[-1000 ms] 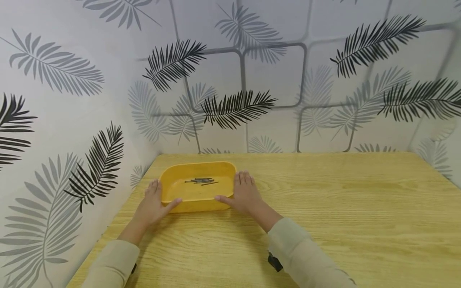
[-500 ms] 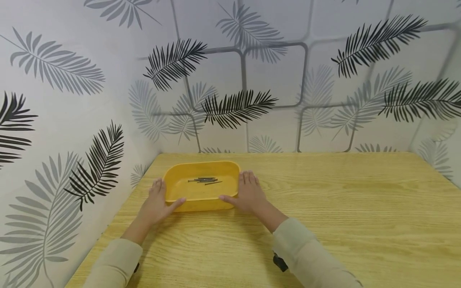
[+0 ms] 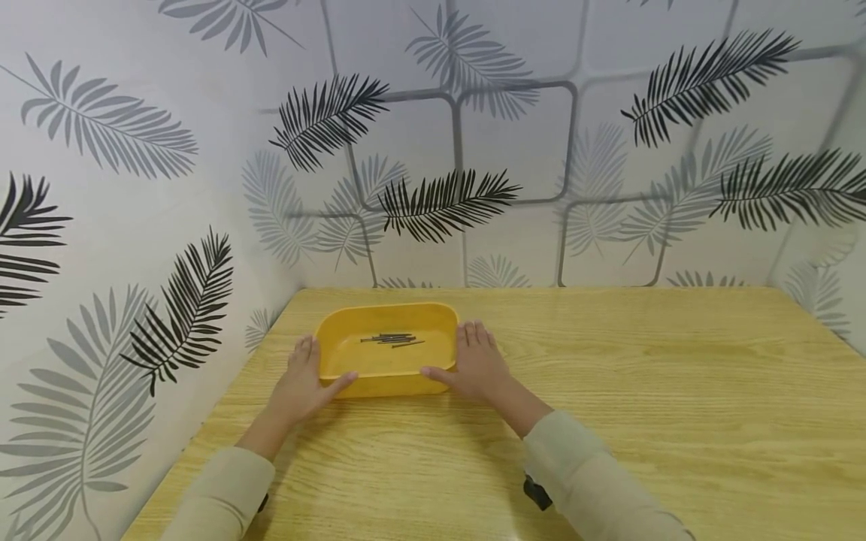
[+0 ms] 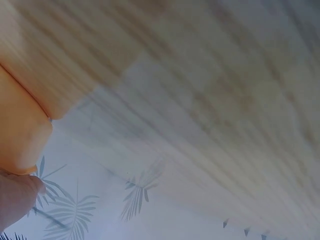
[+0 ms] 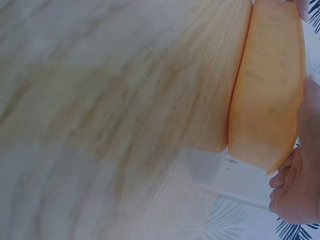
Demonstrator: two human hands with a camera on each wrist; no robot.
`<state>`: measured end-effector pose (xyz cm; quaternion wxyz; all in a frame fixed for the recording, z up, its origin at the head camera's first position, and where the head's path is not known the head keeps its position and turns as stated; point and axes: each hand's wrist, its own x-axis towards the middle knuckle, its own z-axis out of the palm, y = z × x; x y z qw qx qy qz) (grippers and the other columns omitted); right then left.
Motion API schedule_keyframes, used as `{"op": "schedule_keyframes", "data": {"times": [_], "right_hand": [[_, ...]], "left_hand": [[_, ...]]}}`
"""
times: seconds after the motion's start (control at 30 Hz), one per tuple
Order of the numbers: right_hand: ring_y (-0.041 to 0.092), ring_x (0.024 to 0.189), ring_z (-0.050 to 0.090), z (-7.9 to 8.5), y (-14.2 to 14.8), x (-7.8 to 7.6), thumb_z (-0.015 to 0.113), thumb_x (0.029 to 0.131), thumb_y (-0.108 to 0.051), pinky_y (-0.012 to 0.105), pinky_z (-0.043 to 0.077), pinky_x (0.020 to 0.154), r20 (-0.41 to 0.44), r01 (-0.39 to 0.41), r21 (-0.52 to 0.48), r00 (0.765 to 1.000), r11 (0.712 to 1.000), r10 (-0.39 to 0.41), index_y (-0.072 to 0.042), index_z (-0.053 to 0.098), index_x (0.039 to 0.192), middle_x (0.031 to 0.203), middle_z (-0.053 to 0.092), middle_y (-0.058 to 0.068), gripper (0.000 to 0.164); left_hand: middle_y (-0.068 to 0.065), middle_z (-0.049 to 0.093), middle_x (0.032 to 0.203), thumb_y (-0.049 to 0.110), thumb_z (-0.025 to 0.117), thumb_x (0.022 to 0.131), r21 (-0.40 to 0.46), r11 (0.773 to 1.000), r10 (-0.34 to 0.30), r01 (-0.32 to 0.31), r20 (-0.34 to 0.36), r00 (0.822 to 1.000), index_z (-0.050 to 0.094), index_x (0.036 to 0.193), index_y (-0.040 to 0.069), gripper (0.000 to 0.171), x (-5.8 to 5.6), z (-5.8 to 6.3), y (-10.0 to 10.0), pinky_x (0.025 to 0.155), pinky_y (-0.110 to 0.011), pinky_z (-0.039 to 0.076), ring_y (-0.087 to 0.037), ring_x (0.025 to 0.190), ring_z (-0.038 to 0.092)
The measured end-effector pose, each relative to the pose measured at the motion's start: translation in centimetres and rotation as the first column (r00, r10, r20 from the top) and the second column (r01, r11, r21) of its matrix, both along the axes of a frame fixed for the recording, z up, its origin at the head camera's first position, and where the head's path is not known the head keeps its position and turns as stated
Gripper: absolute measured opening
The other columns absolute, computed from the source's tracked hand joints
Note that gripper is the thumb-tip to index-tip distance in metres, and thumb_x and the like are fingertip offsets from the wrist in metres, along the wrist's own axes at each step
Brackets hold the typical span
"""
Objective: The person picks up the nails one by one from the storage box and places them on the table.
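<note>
A yellow plastic tray (image 3: 389, 386) stands on the wooden table toward its back left. Inside it, several dark nails (image 3: 392, 340) lie in a loose bunch. My left hand (image 3: 298, 385) grips the tray's left front corner, thumb along the front rim and fingers at the side. At the opposite corner my right hand (image 3: 482, 370) holds the tray the same way. The right wrist view shows the tray's front wall (image 5: 267, 80) and the right hand (image 5: 300, 187) with fingers bent at its side. Only a corner of the tray (image 4: 22, 125) and a thumb (image 4: 17, 197) appear in the left wrist view.
The light wood table (image 3: 649, 398) stretches far to the right of the tray. A wall with a leaf pattern (image 3: 514, 150) rises behind it, and another patterned wall (image 3: 88, 248) runs along the left side.
Both hands have moved a short way to the right, and the tray has shifted with them, nails inside. The grip on its two front corners looks the same.
</note>
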<state>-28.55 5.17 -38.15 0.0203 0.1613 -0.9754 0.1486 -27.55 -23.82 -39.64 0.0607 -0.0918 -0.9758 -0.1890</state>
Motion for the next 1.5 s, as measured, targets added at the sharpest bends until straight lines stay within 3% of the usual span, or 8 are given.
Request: {"op": "schedule_keyframes", "data": {"times": [0.37, 1.5], "right_hand": [[0.04, 0.142, 0.008, 0.2, 0.8, 0.0, 0.044, 0.086, -0.065, 0.048, 0.01, 0.116, -0.003, -0.012, 0.022, 1.0, 1.0, 0.012, 0.009, 0.015, 0.144, 0.151, 0.014, 0.027, 0.098], [0.043, 0.14, 0.012, -0.5, 3.8, 0.0, 0.049, 0.086, -0.061, 0.051, 0.013, 0.115, -0.067, -0.031, 0.001, 0.997, 1.0, 0.031, 0.013, 0.018, 0.141, 0.148, 0.018, 0.031, 0.097]], "left_hand": [[-0.031, -0.002, 0.151, 0.063, 0.044, 0.087, -0.009, 1.0, -0.002, 0.003, 0.004, 1.0, 0.004, 0.143, -0.013, 0.103, -0.3, -0.4, 0.6, 0.11, -0.058, 0.014, -0.047, 0.139, -0.001], [-0.032, 0.002, 0.15, 0.063, 0.047, 0.086, -0.005, 0.999, -0.032, 0.032, -0.008, 0.999, 0.005, 0.142, -0.014, 0.104, 0.0, -0.1, 3.4, 0.112, -0.054, 0.014, -0.044, 0.14, 0.001]]}}
